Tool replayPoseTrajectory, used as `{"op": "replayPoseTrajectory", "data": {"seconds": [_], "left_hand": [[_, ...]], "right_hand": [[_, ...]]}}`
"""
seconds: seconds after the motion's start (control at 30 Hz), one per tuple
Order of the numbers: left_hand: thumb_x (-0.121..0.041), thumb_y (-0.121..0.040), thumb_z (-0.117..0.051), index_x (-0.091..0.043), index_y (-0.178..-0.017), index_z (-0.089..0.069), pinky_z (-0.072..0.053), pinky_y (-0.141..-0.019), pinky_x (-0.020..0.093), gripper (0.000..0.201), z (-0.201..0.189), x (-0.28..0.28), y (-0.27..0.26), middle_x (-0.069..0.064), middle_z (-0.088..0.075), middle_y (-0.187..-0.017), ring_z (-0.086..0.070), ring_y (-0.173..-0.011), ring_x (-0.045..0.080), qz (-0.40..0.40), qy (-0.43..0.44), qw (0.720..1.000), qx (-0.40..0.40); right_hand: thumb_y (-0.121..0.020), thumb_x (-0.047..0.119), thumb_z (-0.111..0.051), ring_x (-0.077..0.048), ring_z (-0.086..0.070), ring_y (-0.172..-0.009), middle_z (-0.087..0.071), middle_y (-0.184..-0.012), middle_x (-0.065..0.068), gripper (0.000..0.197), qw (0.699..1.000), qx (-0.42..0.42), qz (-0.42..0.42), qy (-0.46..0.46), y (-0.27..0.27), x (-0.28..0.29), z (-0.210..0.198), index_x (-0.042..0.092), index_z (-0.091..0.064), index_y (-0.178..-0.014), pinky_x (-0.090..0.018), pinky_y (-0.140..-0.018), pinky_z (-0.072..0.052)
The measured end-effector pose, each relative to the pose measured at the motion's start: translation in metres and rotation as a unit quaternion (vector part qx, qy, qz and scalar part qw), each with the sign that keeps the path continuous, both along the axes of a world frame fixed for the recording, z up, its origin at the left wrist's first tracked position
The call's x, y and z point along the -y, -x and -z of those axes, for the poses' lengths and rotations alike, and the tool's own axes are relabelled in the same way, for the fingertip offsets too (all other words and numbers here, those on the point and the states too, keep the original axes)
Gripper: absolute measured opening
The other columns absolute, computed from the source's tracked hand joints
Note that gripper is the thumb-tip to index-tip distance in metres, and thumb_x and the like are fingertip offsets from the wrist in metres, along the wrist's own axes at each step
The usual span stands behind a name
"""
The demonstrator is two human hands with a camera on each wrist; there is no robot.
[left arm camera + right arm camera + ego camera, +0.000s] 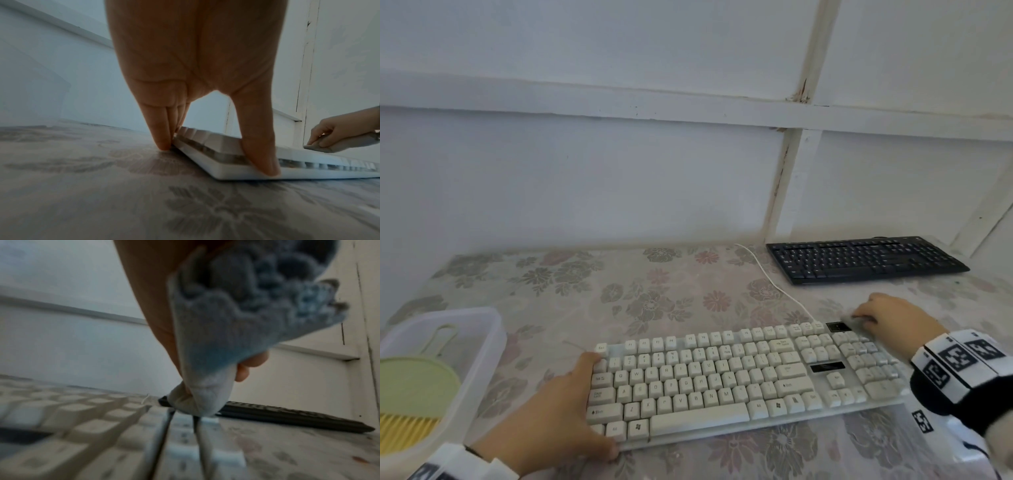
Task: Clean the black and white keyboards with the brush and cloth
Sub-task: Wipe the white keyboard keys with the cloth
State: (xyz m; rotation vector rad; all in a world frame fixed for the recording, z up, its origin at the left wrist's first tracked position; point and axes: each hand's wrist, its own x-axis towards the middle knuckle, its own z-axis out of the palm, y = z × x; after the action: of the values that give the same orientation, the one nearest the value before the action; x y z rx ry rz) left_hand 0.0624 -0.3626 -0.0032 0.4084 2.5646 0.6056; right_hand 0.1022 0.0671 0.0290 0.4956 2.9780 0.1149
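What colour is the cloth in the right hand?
The cloth is light blue-grey, whiter at the pinched tip. It shows best in the right wrist view.

Soft, even daylight; wrist views dim, motion-blurred and warped toward their edges.
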Motion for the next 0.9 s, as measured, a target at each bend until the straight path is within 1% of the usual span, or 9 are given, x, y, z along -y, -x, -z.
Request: {"op": "replayPoseTrajectory", "data": {"seconds": [0.07, 0.13, 0.23, 0.4, 0.5, 0.57, 0.7, 0.8, 0.9], "left_hand": [[-0.048, -0.053, -0.081, -0.034, -0.134, -0.013, -0.047, -0.069, 0.012, 0.107, 0.001, 0.000, 0.000, -0.016, -0.056, -0.102, -0.057, -0.090, -0.001, 0.000, 0.007, 1.000, -0.004], [-0.047, -0.054, -0.081, -0.033, -0.136, -0.012, -0.045, -0.067, 0.012, 0.109, 0.003, 0.000, 0.001, -0.017, -0.054, -0.102, -0.056, -0.090, -0.001, 0.000, 0.011, 1.000, -0.004], [-0.047, -0.054, -0.081, -0.031, -0.139, -0.010, -0.044, -0.067, 0.012, 0.112, 0.005, 0.000, 0.001, -0.018, -0.050, -0.104, -0.054, -0.092, 0.000, 0.001, 0.009, 1.000, -0.006], [-0.042, -0.054, -0.083, -0.027, -0.141, -0.005, -0.044, -0.071, 0.013, 0.118, 0.008, 0.002, 0.002, -0.016, -0.046, -0.113, -0.052, -0.100, 0.002, -0.004, -0.012, 1.000, 0.002], [-0.040, -0.050, -0.087, -0.021, -0.145, 0.008, -0.042, -0.087, 0.015, 0.135, 0.011, 0.004, 0.006, -0.013, -0.042, -0.129, -0.048, -0.114, 0.005, -0.009, -0.034, 0.999, 0.017], [-0.039, -0.053, -0.087, -0.017, -0.146, 0.017, -0.038, -0.089, 0.016, 0.141, 0.010, 0.005, 0.008, -0.008, -0.040, -0.136, -0.045, -0.121, 0.009, -0.018, -0.035, 0.999, 0.032], [-0.037, -0.054, -0.087, -0.018, -0.146, 0.013, -0.042, -0.083, 0.016, 0.137, 0.011, 0.008, 0.010, -0.009, -0.046, -0.130, -0.050, -0.112, 0.007, -0.026, -0.050, 0.998, 0.036], [-0.036, -0.054, -0.087, -0.022, -0.146, 0.008, -0.044, -0.087, 0.016, 0.133, 0.011, 0.008, 0.009, -0.015, -0.042, -0.131, -0.050, -0.113, 0.005, -0.025, -0.056, 0.998, 0.033], [-0.036, -0.055, -0.086, -0.031, -0.140, -0.007, -0.044, -0.075, 0.011, 0.116, 0.007, 0.007, 0.006, -0.027, -0.045, -0.114, -0.052, -0.101, -0.002, -0.011, -0.067, 0.998, 0.017]], "right_hand": [[-0.097, 0.028, -0.044, -0.015, -0.061, -0.086, -0.062, -0.096, -0.001, 0.031, 1.000, 0.014, 0.017, -0.008, 0.004, -0.001, -0.006, 0.014, -0.071, -0.107, -0.014, -0.064, -0.038], [-0.096, 0.042, -0.044, -0.017, -0.064, -0.086, -0.068, -0.096, -0.004, 0.042, 1.000, 0.009, -0.010, 0.019, 0.010, 0.017, -0.013, 0.012, -0.071, -0.101, -0.013, -0.064, -0.041], [-0.090, 0.056, -0.036, -0.014, -0.062, -0.081, -0.065, -0.090, -0.001, 0.052, 0.987, -0.030, -0.133, 0.081, 0.020, 0.081, -0.021, 0.016, -0.069, -0.095, -0.009, -0.060, -0.036], [-0.097, 0.042, -0.041, -0.012, -0.050, -0.083, -0.053, -0.092, 0.005, 0.038, 0.920, -0.016, -0.344, 0.189, 0.034, 0.214, -0.022, 0.018, -0.067, -0.110, -0.012, -0.065, -0.031], [-0.099, 0.023, -0.045, -0.019, -0.048, -0.084, -0.052, -0.095, -0.002, 0.027, 0.899, -0.012, -0.419, 0.126, 0.043, 0.265, -0.014, 0.014, -0.066, -0.114, -0.023, -0.064, -0.031], [-0.097, 0.014, -0.047, -0.026, -0.049, -0.090, -0.051, -0.102, -0.007, 0.027, 0.896, 0.004, -0.437, 0.080, 0.047, 0.283, -0.010, 0.012, -0.063, -0.118, -0.031, -0.068, -0.034], [-0.094, 0.004, -0.048, -0.030, -0.043, -0.107, -0.049, -0.114, -0.009, 0.036, 0.890, 0.023, -0.453, 0.046, 0.046, 0.294, -0.010, 0.014, -0.055, -0.128, -0.035, -0.076, -0.038], [-0.097, 0.009, -0.044, -0.030, -0.044, -0.107, -0.051, -0.111, -0.010, 0.030, 0.896, 0.015, -0.441, 0.049, 0.043, 0.284, -0.007, 0.010, -0.057, -0.124, -0.036, -0.075, -0.039], [-0.098, 0.020, -0.038, -0.029, -0.048, -0.104, -0.054, -0.111, -0.011, 0.033, 0.905, 0.015, -0.420, 0.069, 0.038, 0.263, -0.005, 0.007, -0.059, -0.120, -0.038, -0.081, -0.045]]}}
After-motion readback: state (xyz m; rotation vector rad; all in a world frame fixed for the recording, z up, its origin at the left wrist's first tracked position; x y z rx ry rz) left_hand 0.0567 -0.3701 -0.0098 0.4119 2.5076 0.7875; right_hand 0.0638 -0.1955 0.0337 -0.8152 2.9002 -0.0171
